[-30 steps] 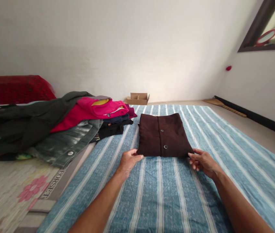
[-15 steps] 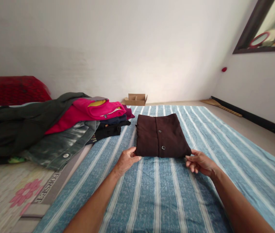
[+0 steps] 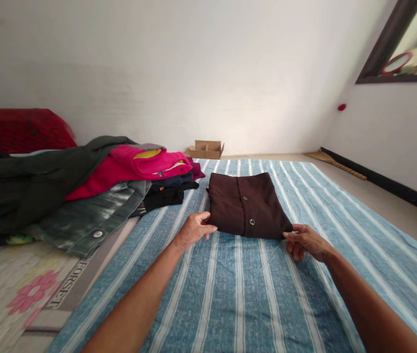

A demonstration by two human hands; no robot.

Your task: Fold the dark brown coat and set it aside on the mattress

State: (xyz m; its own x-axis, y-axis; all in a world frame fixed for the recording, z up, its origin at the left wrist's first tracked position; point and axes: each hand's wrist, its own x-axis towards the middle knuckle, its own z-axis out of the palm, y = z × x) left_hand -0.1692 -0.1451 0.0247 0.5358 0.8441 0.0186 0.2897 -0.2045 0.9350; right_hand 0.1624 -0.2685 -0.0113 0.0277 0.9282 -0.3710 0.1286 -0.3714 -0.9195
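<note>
A dark brown button-front top, folded into a rough rectangle, lies on the blue-and-white striped sheet. Two buttons show along its front band. My left hand holds its near left corner between thumb and fingers; part of the grip is hidden by the cloth. At the near right corner, my right hand pinches the fabric between thumb and index finger, the other fingers curled below. That corner is drawn out to a slight point.
To the left is a heap of clothes, with a dark green garment, a bright pink garment and grey-green denim. A small open cardboard box stands by the wall. Beyond the sheet's left edge is a flowered mat.
The top's near right corner has been pulled slightly right with my right hand. My left hand has shifted a little upward along the near left corner. The view has turned slightly.
</note>
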